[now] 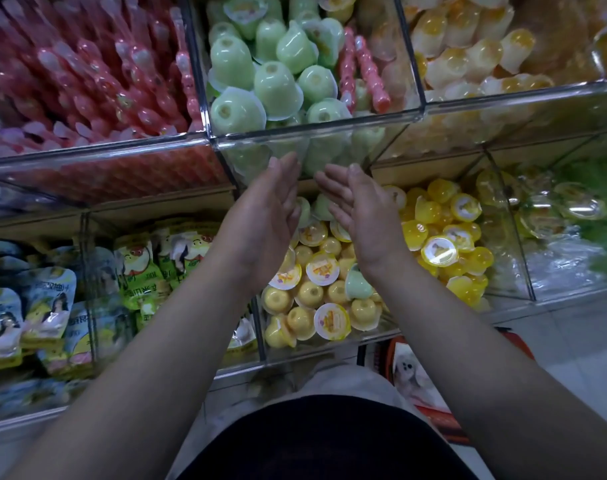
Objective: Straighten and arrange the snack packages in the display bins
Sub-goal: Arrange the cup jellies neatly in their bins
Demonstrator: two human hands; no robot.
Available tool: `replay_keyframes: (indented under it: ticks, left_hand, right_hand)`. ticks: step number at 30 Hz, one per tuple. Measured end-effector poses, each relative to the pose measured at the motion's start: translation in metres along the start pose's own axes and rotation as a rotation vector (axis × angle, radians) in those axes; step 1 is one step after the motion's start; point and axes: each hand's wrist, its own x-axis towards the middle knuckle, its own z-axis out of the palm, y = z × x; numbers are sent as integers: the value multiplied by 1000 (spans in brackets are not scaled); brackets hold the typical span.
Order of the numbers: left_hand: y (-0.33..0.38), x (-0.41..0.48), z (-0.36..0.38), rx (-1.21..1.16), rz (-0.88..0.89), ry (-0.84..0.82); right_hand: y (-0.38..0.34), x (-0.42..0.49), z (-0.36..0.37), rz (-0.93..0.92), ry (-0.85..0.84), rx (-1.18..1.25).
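My left hand (pixel 265 216) and my right hand (pixel 360 216) are held side by side, palms facing each other, fingers straight, holding nothing. They hover over the lower middle bin (pixel 329 346) of yellow jelly cups (pixel 309 294), just in front of the clear wall of the upper bin holding green jelly cups (pixel 277 88). One green cup (pixel 357 284) lies among the yellow ones below my right wrist. Two red stick packs (pixel 371 77) lie in the green cup bin.
Clear acrylic bins stand in two tiers. Red stick packs (pixel 87 81) fill the upper left bin, orange cups (pixel 468 46) the upper right. Pouch drinks (pixel 45 299) sit lower left, bright yellow cups (pixel 444 230) lower right. A red basket (pixel 419 382) stands on the floor.
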Motion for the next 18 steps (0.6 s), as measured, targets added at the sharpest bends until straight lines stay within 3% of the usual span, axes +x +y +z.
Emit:
replay_keyframes:
  ticks: [18]
  left_hand:
    - [-53, 65, -23, -60, -187, 213]
  right_hand:
    - [67, 69, -13, 312, 33, -136]
